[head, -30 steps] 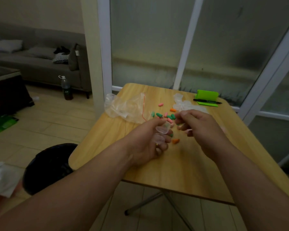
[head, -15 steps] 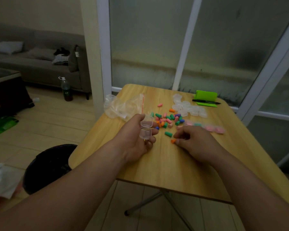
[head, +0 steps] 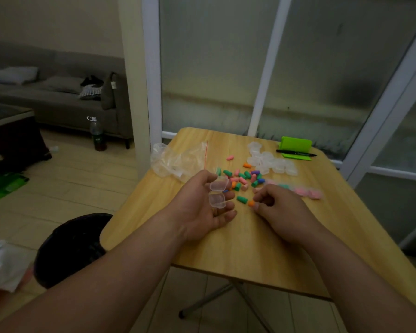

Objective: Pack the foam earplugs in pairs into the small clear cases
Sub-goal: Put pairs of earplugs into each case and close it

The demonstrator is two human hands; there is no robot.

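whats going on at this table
A person is packing foam earplugs into small clear cases. The left hand holds an open clear case with its lid flipped up, nothing visible inside it. The right hand pinches an orange earplug lying on the wooden table. Behind the hands sit a loose pile of coloured earplugs and a cluster of empty cases.

The right hand (head: 277,207) curls over its own fingertips, so its hold on the orange earplug (head: 251,203) cannot be made out. The packed cases (head: 305,192) beyond it blur into pink and green smudges
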